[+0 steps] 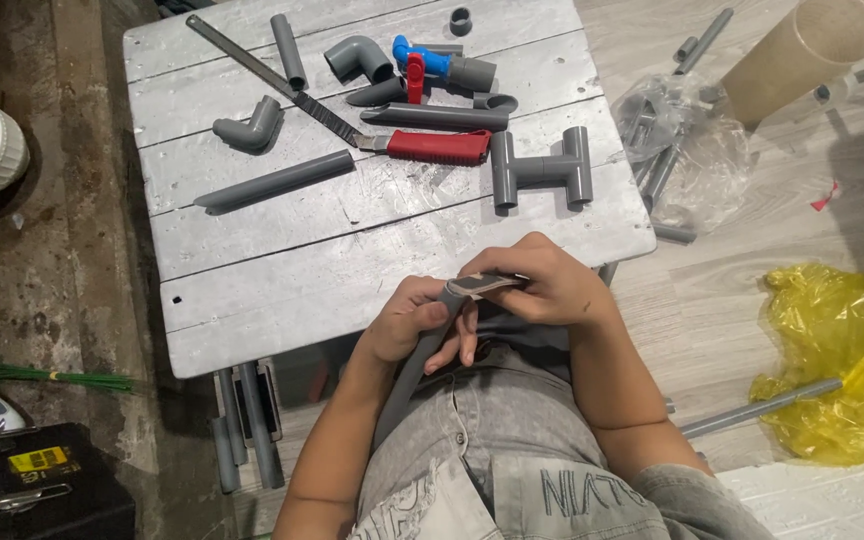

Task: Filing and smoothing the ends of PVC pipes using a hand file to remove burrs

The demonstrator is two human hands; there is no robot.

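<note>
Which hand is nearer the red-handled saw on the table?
Right. The right hand sits just below the red-handled saw, near the table's front edge; the left hand is lower, off the edge, gripping a grey plastic pipe.

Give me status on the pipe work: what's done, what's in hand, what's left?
Done: two tee fittings already joined by a short stub lie on the table, and the handsaw is set down. In hand: the left hand grips a grey pipe while the right hand works at its end. Probably left: the loose elbow, the long pipe and the blue-handled valve lie unjoined.
</note>
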